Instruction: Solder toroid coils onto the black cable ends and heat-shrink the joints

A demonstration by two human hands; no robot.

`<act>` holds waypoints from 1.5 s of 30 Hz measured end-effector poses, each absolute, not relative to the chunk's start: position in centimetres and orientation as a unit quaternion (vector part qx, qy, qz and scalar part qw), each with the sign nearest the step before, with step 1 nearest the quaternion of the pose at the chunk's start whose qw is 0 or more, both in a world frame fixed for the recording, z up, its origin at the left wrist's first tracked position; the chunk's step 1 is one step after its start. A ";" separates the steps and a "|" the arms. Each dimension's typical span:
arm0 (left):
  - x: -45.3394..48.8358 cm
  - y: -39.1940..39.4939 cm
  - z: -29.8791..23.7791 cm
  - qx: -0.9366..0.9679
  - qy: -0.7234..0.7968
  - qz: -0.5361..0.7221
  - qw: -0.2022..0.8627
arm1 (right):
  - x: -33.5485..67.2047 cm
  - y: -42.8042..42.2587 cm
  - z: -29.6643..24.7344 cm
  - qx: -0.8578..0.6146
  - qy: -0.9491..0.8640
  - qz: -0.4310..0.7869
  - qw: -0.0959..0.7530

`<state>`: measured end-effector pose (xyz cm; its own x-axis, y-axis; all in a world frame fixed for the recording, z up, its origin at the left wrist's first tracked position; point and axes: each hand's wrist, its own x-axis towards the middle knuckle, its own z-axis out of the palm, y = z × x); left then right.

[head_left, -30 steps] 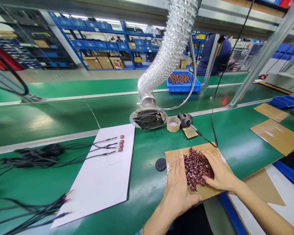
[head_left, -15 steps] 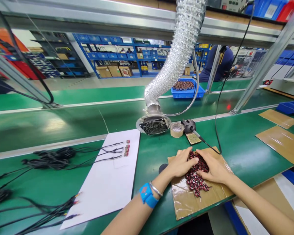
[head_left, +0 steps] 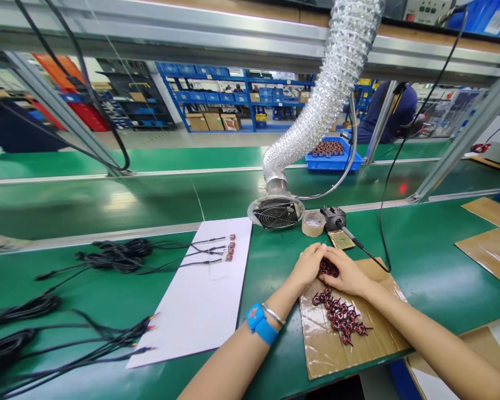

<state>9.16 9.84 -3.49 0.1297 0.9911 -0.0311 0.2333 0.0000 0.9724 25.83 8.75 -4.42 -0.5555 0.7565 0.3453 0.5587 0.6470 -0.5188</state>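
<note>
Both hands meet over the far end of a tape-covered cardboard sheet (head_left: pixel 323 358). My left hand (head_left: pixel 308 268) curves round the left side of a clump of small red-and-black wire-wound ring coils (head_left: pixel 328 269). From the right, my right hand (head_left: pixel 346 272) closes against the same clump, its fingertips touching the left hand's. Much of that clump is hidden under the fingers. More loose ring coils (head_left: pixel 342 318) lie spread on the cardboard, nearer to me and apart from the hands.
A soldering iron in its stand (head_left: pixel 335 219) and a tape roll (head_left: pixel 313 222) sit beyond the hands, near a fume extractor (head_left: pixel 276 214). Left lies a white board (head_left: pixel 208 300) with black cables (head_left: pixel 120 255). A blue tray (head_left: pixel 333 162) of coils and a person (head_left: pixel 383 114) are farther back.
My hands have drawn together and closed round the far part of the coil pile, parting it from the loose coils nearer me. The view has turned slightly left.
</note>
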 end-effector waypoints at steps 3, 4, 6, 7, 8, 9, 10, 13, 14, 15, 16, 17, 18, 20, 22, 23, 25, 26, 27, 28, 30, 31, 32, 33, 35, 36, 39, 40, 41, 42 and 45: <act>7.7 11.4 -3.4 0.584 0.524 0.407 0.467 | 23.9 10.4 -4.9 -0.374 -0.864 0.175 0.288; 7.1 11.9 -3.4 0.583 0.528 0.409 0.463 | 23.3 11.0 -5.0 -0.370 -0.865 0.174 0.292; 6.0 12.7 -3.4 0.576 0.540 0.415 0.452 | 22.0 12.2 -5.2 -0.358 -0.868 0.173 0.299; 5.5 13.2 -3.4 0.572 0.547 0.417 0.446 | 21.4 12.9 -5.3 -0.350 -0.870 0.172 0.302; 5.0 13.6 -3.4 0.568 0.554 0.420 0.440 | 20.8 13.5 -5.3 -0.342 -0.872 0.172 0.304; 4.4 13.9 -3.4 0.564 0.562 0.424 0.433 | 20.2 14.2 -5.4 -0.335 -0.875 0.171 0.306; 3.9 14.3 -3.5 0.559 0.569 0.427 0.426 | 19.6 14.8 -5.5 -0.327 -0.877 0.171 0.307; 2.5 15.0 -3.7 0.547 0.589 0.436 0.405 | 18.0 16.3 -5.7 -0.304 -0.885 0.170 0.309; 2.1 15.1 -3.7 0.544 0.595 0.438 0.397 | 17.5 16.7 -5.7 -0.296 -0.888 0.171 0.308; 1.7 15.2 -3.8 0.541 0.601 0.441 0.390 | 17.0 17.0 -5.7 -0.287 -0.891 0.171 0.307; 1.4 15.3 -3.8 0.539 0.606 0.443 0.382 | 16.6 17.3 -5.7 -0.279 -0.894 0.172 0.306; 1.1 15.4 -3.7 0.537 0.611 0.444 0.375 | 16.3 17.6 -5.6 -0.271 -0.897 0.172 0.305; 0.8 15.4 -3.6 0.536 0.616 0.446 0.368 | 16.0 17.8 -5.6 -0.264 -0.899 0.172 0.305; 0.3 15.2 -3.2 0.536 0.624 0.446 0.352 | 15.6 18.2 -5.4 -0.255 -0.902 0.172 0.305; 0.0 14.6 -2.4 0.539 0.633 0.447 0.330 | 15.4 18.4 -5.0 -0.250 -0.903 0.172 0.305; -0.1 14.0 -1.9 0.542 0.636 0.450 0.315 | 15.3 18.4 -4.7 -0.250 -0.903 0.172 0.305; -0.1 12.1 -0.9 0.552 0.638 0.459 0.280 | 15.6 18.0 -3.7 -0.255 -0.901 0.171 0.307; 0.1 10.9 -0.4 0.563 0.632 0.465 0.261 | 16.0 17.5 -2.9 -0.260 -0.899 0.169 0.309; 0.3 9.5 0.1 0.581 0.618 0.468 0.249 | 16.5 16.7 -2.0 -0.268 -0.896 0.167 0.314; 0.6 8.0 0.4 0.608 0.596 0.467 0.240 | 17.3 15.5 -0.9 -0.278 -0.891 0.164 0.319; 1.3 5.1 0.7 0.703 0.514 0.430 0.239 | 19.5 11.9 1.3 -0.309 -0.878 0.157 0.331; 1.7 3.9 0.7 0.745 0.476 0.393 0.255 | 20.9 9.6 2.2 -0.329 -0.869 0.153 0.337; 2.1 2.9 0.7 0.782 0.440 0.348 0.273 | 22.3 6.9 2.8 -0.351 -0.860 0.149 0.340; 2.5 2.3 0.6 0.809 0.412 0.303 0.290 | 23.7 4.1 3.0 -0.378 -0.849 0.148 0.337; 3.2 1.8 0.3 0.845 0.375 0.225 0.308 | 26.0 -1.5 2.2 -0.464 -0.809 0.141 0.333; 3.5 2.0 0.3 0.856 0.365 0.193 0.313 | 26.8 -3.9 1.3 -0.507 -0.790 0.136 0.317; 4.3 3.3 0.6 0.870 0.359 0.109 0.321 | 27.3 -8.3 -2.1 -0.605 -0.744 0.078 0.275; 4.5 3.9 0.8 0.874 0.356 0.084 0.320 | 27.0 -8.7 -3.1 -0.622 -0.735 0.061 0.264; 4.8 4.4 1.1 0.880 0.351 0.063 0.315 | 26.4 -8.7 -3.8 -0.632 -0.730 0.044 0.258; 5.0 4.8 1.3 0.887 0.341 0.047 0.307 | 25.8 -8.2 -4.2 -0.634 -0.730 0.031 0.255; 5.8 5.8 1.9 0.903 0.316 0.014 0.290 | 24.4 -5.8 -4.1 -0.613 -0.750 0.018 0.246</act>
